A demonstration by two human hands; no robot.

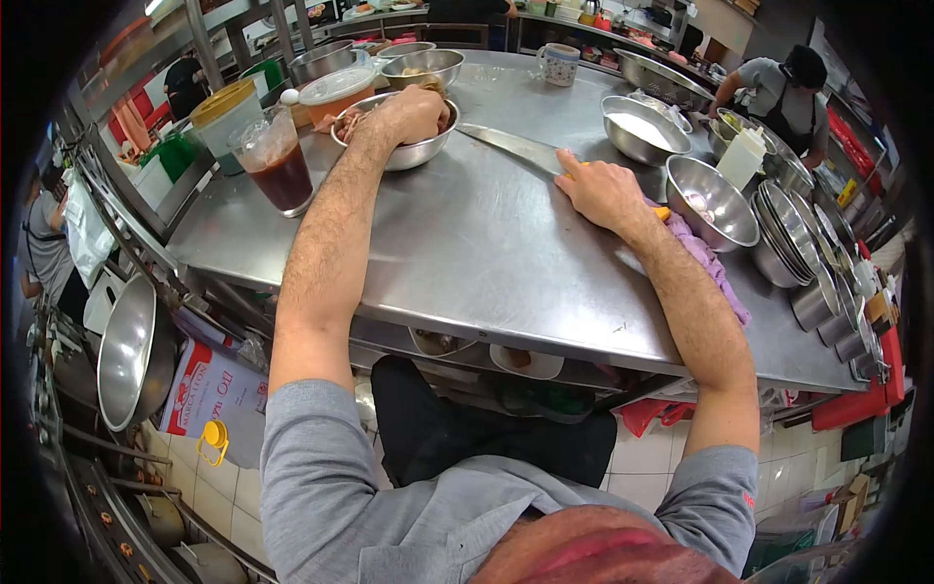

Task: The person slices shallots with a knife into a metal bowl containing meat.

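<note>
A wide worktable of brushed stainless steel (467, 243) is seen first, filling the middle of the view, and across it a long knife with a broad silver blade and yellow handle (516, 146) is stretched out, its tip pointed to the far left. Just beside that tip, a round, shiny steel bowl of reddish-brown pieces (418, 156) is set. Over to the right now, a round steel bowl of something white (639, 127) is placed, and nearer, a steel bowl with a few pale purplish pieces (730, 226) is found. On the left, a clear plastic jug of dark red liquid (281, 177) is stood. A crumpled purple cloth (708, 268) is partly covered by the right forearm. And now the hands: by the right hand (605, 195), the knife's handle is grasped, fingers wrapped over it; by the left hand (416, 111), the bowl of reddish-brown pieces is reached into, fingers bent downward, though whether anything is pinched there cannot be told. Smallest, at the far side, a white-and-blue patterned mug (557, 66) is spotted
</note>
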